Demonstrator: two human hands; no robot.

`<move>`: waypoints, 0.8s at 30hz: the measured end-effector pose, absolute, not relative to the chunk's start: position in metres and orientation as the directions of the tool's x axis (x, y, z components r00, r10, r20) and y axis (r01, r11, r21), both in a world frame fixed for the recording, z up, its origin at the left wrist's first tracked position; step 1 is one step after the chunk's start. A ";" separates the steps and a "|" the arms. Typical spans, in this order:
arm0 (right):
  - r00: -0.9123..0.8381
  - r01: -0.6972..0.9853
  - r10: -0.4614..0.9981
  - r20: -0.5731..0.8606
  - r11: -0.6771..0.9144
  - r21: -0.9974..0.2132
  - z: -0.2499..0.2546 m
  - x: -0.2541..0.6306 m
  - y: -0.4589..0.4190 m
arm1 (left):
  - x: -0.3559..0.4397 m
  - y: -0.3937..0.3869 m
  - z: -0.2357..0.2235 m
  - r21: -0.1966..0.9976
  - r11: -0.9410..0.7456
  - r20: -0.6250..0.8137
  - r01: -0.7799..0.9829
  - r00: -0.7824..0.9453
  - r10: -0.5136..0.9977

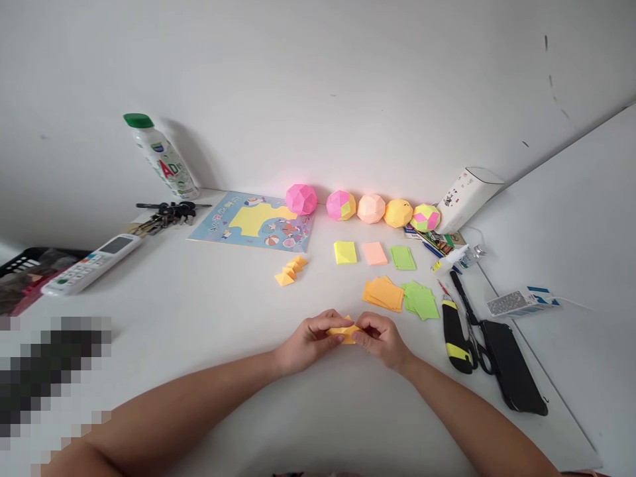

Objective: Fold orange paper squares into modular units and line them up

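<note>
A partly folded orange paper piece (346, 329) is pinched between both hands, just above the white table. My left hand (314, 338) is closed on its left side, thumb below and fingers above. My right hand (381, 336) is closed on its right end, with the thumb against the paper. Fingers cover part of the folds. Beyond my left hand lies a short row of folded orange units (291, 270). Nearest beyond my right hand are loose orange sheets (383, 295), overlapping green sheets (421, 300) at their right.
Several faceted paper balls (371, 209) line the wall. Yellow (345, 252), pink (375, 253) and green (402, 258) paper stacks sit before them. At right lie a utility knife (456, 338), scissors (479, 351) and a black case (514, 368). A bottle (163, 159) and a white handset (94, 264) are left.
</note>
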State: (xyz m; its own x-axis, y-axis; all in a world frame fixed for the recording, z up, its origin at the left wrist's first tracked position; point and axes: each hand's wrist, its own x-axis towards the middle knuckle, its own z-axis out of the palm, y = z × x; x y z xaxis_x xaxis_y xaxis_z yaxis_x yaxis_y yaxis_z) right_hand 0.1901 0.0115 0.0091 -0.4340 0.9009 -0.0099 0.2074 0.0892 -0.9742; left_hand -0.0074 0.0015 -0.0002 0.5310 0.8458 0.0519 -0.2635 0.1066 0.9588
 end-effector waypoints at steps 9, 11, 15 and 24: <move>-0.389 0.164 0.918 0.075 0.149 -0.975 0.005 0.190 0.011 | -0.005 0.000 -0.001 0.972 0.101 0.016 -0.213 0.484 0.875; -0.384 0.160 0.920 0.078 0.150 -0.976 0.005 0.190 0.011 | -0.005 -0.001 -0.002 0.975 0.096 0.008 -0.201 0.461 0.887; -0.367 0.151 0.927 0.082 0.146 -0.978 0.002 0.190 0.011 | -0.005 -0.002 -0.005 0.988 0.074 -0.009 -0.135 0.429 0.903; -0.331 0.135 0.933 0.143 0.197 -0.971 0.003 0.188 0.011 | -0.005 -0.002 0.000 0.998 0.034 -0.013 -0.045 0.394 0.919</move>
